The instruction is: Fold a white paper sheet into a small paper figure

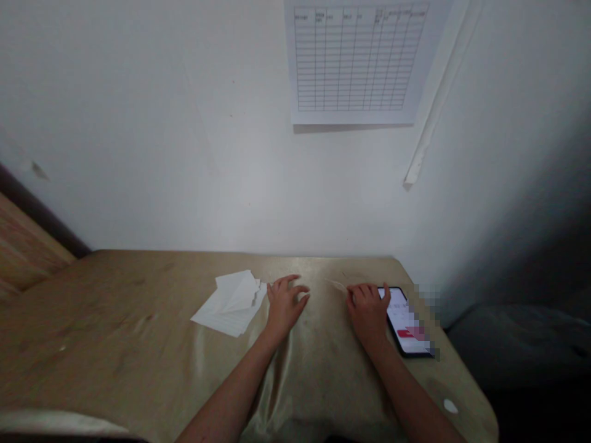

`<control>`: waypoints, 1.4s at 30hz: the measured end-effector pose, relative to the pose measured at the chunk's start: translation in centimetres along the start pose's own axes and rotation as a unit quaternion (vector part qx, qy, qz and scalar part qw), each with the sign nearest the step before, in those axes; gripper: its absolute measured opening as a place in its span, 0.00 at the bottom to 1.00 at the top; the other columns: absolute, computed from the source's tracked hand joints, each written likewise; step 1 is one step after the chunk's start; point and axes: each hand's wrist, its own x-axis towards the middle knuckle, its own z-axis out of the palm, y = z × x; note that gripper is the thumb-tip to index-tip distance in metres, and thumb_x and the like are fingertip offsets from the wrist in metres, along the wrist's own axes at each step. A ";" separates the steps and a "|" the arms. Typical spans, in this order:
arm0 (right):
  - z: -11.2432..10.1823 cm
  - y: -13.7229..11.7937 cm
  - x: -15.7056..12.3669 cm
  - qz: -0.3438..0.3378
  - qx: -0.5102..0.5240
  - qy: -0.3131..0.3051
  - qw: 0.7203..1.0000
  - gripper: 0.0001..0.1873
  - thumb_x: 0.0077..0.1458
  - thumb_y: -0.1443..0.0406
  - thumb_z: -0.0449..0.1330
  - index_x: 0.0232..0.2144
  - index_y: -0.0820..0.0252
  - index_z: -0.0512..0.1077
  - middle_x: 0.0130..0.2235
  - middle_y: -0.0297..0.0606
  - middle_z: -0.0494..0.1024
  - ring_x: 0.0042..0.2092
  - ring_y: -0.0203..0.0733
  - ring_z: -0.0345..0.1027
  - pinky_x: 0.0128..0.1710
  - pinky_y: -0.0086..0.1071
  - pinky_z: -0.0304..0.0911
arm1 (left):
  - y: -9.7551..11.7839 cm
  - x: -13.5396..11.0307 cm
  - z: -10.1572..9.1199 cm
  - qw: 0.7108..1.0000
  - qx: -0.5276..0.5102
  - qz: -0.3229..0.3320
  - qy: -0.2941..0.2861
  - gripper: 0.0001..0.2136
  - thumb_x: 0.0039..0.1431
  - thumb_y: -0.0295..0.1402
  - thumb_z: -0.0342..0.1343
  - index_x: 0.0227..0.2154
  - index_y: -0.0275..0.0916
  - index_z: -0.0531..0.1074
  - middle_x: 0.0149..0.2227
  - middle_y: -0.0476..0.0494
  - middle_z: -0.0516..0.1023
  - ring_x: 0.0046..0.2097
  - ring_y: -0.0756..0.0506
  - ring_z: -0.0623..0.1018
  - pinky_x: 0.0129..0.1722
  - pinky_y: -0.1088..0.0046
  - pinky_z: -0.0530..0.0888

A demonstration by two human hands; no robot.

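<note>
My left hand (284, 303) lies flat on the tan table (138, 332), fingers spread, right beside a small pile of white folded papers (232, 301) on its left. My right hand (368, 307) rests palm down further right, fingers loosely curled and apart, holding nothing. Its thumb side touches the edge of a smartphone (406, 321) with a lit screen lying on the table. A thin pale strip (336, 283) lies just beyond the right hand's fingertips.
A white wall rises straight behind the table, with a printed grid sheet (355, 58) taped high on it and a white strip (436, 98) running down beside it. A small white speck (450, 405) sits near the table's front right corner. Dark space lies to the right.
</note>
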 end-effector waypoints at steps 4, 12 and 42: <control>0.3 -0.5 -0.2 -0.074 0.066 -0.087 0.991 0.11 0.64 0.66 0.56 0.37 0.52 0.80 0.39 0.37 0.81 0.49 0.47 0.68 0.67 0.54 0.41 | 0.1 -0.1 0.1 1.000 0.009 0.000 -0.012 0.07 0.61 0.39 0.63 0.40 0.54 0.84 0.59 0.46 0.74 0.62 0.34 0.66 0.66 0.38 0.51; 1.1 -0.4 -0.1 -0.065 0.179 -0.077 0.979 0.18 0.64 0.69 0.52 0.48 0.54 0.79 0.50 0.43 0.79 0.54 0.47 0.67 0.59 0.44 0.60 | 0.4 -0.3 0.2 0.997 0.028 0.008 -0.066 0.11 0.63 0.42 0.61 0.46 0.57 0.82 0.62 0.46 0.73 0.62 0.35 0.66 0.66 0.40 0.53; 1.3 -0.8 0.1 -0.070 0.215 -0.156 0.961 0.08 0.57 0.70 0.62 0.36 0.53 0.79 0.44 0.35 0.83 0.56 0.48 0.66 0.61 0.44 0.55 | 0.9 -0.6 0.9 0.981 -0.035 0.107 -0.158 0.12 0.63 0.43 0.61 0.49 0.55 0.79 0.56 0.50 0.80 0.63 0.37 0.67 0.67 0.35 0.41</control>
